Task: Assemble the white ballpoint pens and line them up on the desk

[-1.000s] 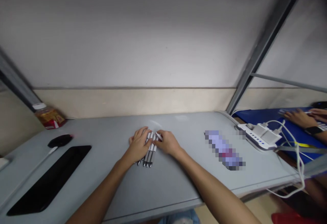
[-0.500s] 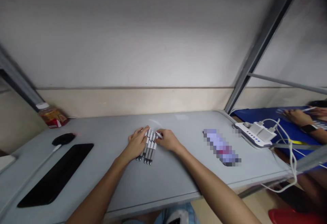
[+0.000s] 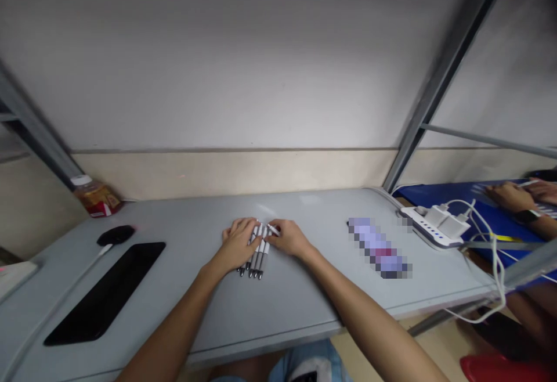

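Note:
Several white and grey pens (image 3: 260, 257) lie side by side on the grey desk, their dark tips toward me. My left hand (image 3: 237, 241) is laid over the left part of this row, fingers curled at the far side and thumb pressed on the pens, covering much of them. At the row's right side, my right hand (image 3: 288, 237) pinches one white pen (image 3: 273, 229) between thumb and fingers. That pen slants across beside the upper ends of the others.
A black mat (image 3: 107, 295), a black round pad (image 3: 115, 235) with a white cable and a drink bottle (image 3: 98, 196) are on the left. To the right are a blurred phone (image 3: 376, 248) and a power strip (image 3: 430, 228). Another person's hands (image 3: 513, 196) work at a blue table (image 3: 461, 196).
My left hand has moved a little further over the pens, covering more of them. My right hand stays at the right side with its pen. The whole view has shifted slightly.

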A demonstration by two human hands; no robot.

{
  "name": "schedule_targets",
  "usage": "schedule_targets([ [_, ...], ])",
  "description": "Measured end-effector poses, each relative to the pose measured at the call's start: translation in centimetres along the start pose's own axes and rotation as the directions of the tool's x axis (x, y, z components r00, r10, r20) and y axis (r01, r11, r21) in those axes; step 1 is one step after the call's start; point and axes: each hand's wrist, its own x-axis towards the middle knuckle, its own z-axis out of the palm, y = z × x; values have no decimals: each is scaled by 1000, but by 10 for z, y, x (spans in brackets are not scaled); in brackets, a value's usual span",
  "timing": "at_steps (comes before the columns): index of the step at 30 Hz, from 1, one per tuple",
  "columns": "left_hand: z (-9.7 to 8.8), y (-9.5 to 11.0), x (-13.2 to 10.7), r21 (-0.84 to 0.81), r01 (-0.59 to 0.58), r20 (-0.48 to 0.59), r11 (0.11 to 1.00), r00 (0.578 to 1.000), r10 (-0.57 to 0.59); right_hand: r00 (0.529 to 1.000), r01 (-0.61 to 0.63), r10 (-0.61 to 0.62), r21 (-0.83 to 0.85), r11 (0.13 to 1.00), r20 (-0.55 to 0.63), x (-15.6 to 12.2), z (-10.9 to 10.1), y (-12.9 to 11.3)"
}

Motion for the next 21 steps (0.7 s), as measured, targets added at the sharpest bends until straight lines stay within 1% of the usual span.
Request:
schedule_targets([
  [6, 0, 0, -1, -1, 2, -7, 1000, 1000, -2, 1000, 7, -7, -10, 1000, -26, 0, 2, 0],
  [10, 0, 2, -2, -2, -26, -53, 1000, 998, 26, 999, 8, -6, 44, 999, -47, 0, 1, 0],
  [13, -2, 8, -4, -7, -55, -100, 998, 993, 54, 991, 0, 19, 145, 989, -130, 3, -1, 1],
  [15, -4, 13, -4, -16, -84, -120, 996, 989, 81, 972, -35, 90, 245, 969, -218, 6, -2, 1],
  [17, -7, 18, -6, -27, -122, -135, 992, 984, 117, 950, -84, 195, 405, 911, -242, 7, -3, 0],
  [18, -8, 21, -7, -35, -143, -142, 989, 981, 136, 943, -105, 247, 503, 858, -224, 8, -5, -2],
  [20, -10, 25, -8, -57, -183, -146, 981, 974, 173, 939, -127, 313, 699, 704, -144, 7, -9, -6],
  [21, -10, 27, -9, -71, -202, -141, 977, 971, 191, 935, -126, 332, 763, 634, -122, 6, -11, -9],
])
